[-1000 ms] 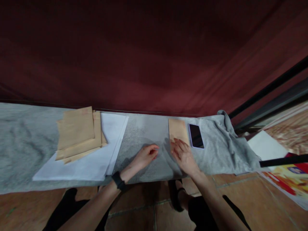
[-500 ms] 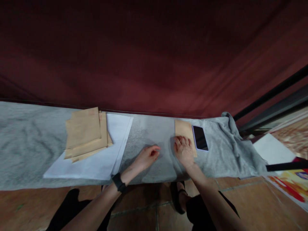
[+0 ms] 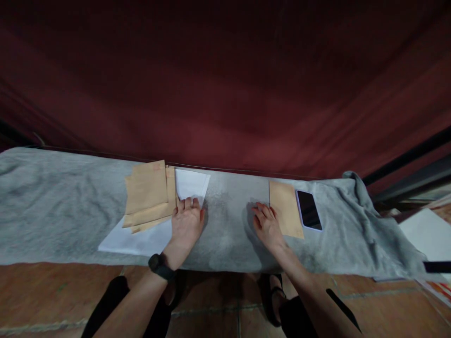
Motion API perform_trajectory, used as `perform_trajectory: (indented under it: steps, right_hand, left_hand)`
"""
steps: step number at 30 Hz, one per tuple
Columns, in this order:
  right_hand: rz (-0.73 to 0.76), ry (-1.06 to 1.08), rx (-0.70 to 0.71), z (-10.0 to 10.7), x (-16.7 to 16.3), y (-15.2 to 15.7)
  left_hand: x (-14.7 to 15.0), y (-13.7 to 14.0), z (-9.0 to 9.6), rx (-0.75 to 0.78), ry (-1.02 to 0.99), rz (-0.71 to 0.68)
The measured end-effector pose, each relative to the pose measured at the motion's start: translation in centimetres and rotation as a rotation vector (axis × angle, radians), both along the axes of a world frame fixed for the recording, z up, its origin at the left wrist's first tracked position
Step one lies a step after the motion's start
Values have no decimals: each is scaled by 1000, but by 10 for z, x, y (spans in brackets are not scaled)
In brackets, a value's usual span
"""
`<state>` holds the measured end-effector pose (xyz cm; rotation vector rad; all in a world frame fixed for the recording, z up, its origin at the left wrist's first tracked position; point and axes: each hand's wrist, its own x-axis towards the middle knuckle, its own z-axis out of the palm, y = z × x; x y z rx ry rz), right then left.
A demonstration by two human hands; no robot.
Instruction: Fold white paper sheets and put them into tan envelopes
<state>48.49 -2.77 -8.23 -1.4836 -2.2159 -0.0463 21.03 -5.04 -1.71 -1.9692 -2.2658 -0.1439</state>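
Note:
My left hand (image 3: pixel 187 223) lies palm down over the white paper sheets (image 3: pixel 132 243), its fingers stretched out near the right edge of the pile of brown envelopes (image 3: pixel 148 192). A dark watch is on that wrist. My right hand (image 3: pixel 267 225) hovers low over or rests on the grey cloth, with loosely curled, slightly spread fingers and nothing seen in them. Beside it on the right lies a single brown envelope (image 3: pixel 287 209), partly overlapped by the hand's edge.
A phone with a lilac edge (image 3: pixel 310 210) lies right of the single envelope. The grey cloth (image 3: pixel 232 244) covers a long narrow surface against a dark red backdrop (image 3: pixel 225 117). White paper (image 3: pixel 428 234) and a black bar (image 3: pixel 437 267) are at the far right.
My left hand has moved left from the bare cloth onto the white sheets and its fingers have opened. My right hand has slid left off the single envelope. The view has shifted left.

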Motion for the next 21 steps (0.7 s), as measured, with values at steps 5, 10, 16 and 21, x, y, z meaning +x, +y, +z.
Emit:
perform_trajectory:
  steps: [5,10,16,21]
  right_hand:
    - [63,2,-31,-2,-15,0]
    - [71,7,-74,-3,-25,1]
    - [79,-14,-113,-2,-28,2]
    - [87,-60,-130,3,-28,2]
  left_hand:
    - [-6,1,-10,-54,29,17]
    - [2,4,-9,-169,2,-29]
    - [-6,4,-4,-122,-26,22]
    - [-19,5,-5,-101,30,78]
